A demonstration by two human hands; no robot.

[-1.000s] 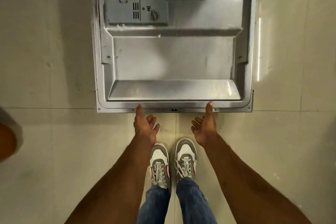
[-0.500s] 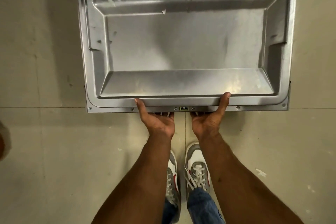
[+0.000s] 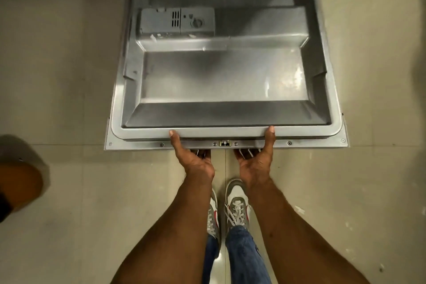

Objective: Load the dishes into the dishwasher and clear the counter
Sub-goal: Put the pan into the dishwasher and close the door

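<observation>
You have the dishwasher door (image 3: 221,76) dropped open in front of your feet, gripped at its front lip near the latch (image 3: 224,143): your left hand (image 3: 196,159) and right hand (image 3: 254,160) each cup it palm-up, thumbs on the rim, fingers curled underneath. Expect a stiff, hinged steel panel with real weight and a smooth lining, so keep hold of that edge. Your fingers below the lip, the racks, any dishes and the counter are out of sight; the detergent dispenser (image 3: 176,21) looks blurred.
</observation>
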